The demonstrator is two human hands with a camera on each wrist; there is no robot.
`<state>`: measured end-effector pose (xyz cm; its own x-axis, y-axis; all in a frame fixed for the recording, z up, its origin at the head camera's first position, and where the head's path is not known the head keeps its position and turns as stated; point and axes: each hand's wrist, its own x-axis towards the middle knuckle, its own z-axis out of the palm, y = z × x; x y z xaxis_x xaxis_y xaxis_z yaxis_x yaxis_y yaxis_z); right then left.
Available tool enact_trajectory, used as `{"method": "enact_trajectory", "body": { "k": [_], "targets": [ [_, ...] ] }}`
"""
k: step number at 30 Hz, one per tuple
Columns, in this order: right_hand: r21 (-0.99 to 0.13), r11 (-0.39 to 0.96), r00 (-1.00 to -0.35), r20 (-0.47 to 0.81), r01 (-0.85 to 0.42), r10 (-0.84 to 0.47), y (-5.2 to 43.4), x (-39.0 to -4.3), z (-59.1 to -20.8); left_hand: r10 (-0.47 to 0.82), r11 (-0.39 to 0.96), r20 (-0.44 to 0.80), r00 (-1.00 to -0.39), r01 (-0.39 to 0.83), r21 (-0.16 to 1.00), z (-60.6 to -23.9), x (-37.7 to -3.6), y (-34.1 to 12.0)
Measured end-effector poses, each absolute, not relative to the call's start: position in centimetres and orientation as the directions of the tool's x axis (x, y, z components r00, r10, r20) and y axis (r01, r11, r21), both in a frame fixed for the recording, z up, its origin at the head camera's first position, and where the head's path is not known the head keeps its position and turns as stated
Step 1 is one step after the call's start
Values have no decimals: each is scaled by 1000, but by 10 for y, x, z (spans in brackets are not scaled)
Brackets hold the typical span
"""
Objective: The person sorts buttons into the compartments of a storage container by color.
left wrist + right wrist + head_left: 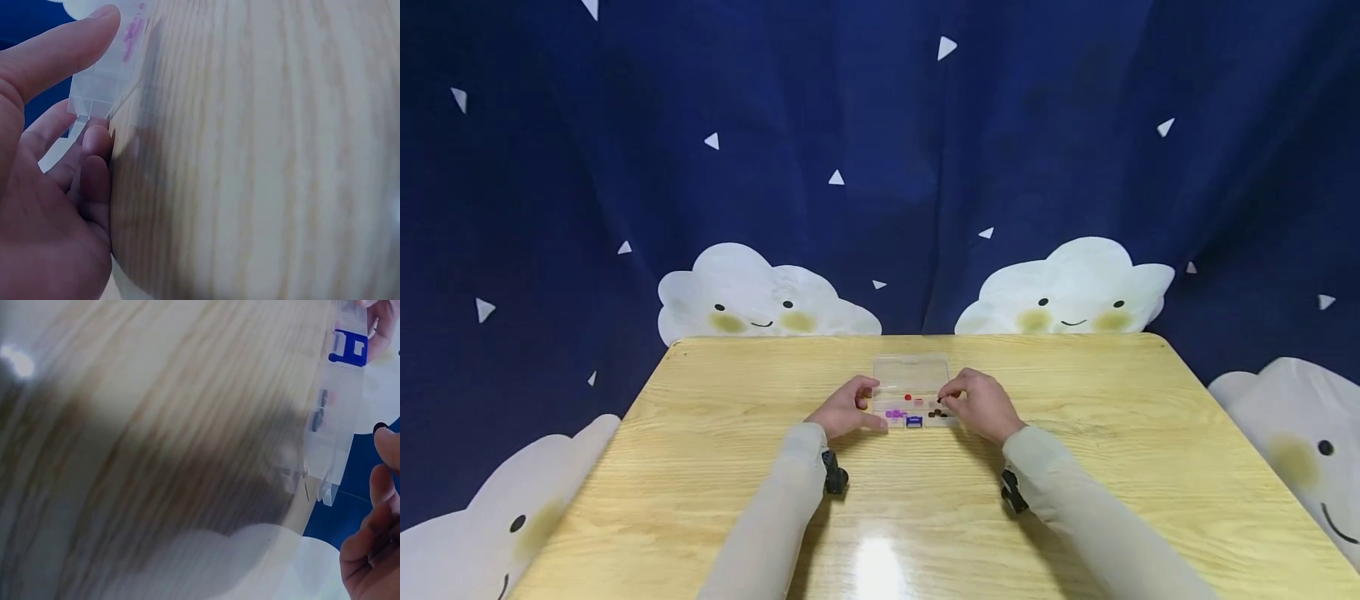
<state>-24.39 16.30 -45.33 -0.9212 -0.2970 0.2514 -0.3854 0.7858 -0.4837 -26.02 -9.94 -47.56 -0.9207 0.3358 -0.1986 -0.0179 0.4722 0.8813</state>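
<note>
A clear plastic compartment box (917, 392) lies at the table's middle with its lid (910, 369) open toward the back. It holds a red bead (907, 397), purple beads (895, 413) and dark brown beads (936, 412), and has a blue latch (913, 422) at the front. My left hand (868, 404) holds the box's left end, with the thumb (69, 44) along the front wall of the box (103, 81) and the fingers (94, 162) at its side. My right hand (946, 398) hovers over the right compartments and pinches a small dark bead (379, 427) at its fingertips.
The wooden table (715, 467) has a glossy top with a light glare near its front edge. A dark blue curtain (880, 167) with white clouds hangs behind and beside it. Black wrist camera mounts (835, 478) sit under both sleeves.
</note>
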Motion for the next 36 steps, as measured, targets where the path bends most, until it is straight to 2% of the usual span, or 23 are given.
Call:
{"method": "enact_trajectory", "body": {
  "k": [11, 36],
  "targets": [
    [-497, 779, -919, 292, -383, -265, 161, -248, -456, 320, 458, -193, -927, -27, 889, -480, -263, -103],
    [-542, 774, -945, 206, -327, -255, 156, -244, -462, 323, 456, -189, -927, -22, 890, -477, -262, -100]
  ]
}}
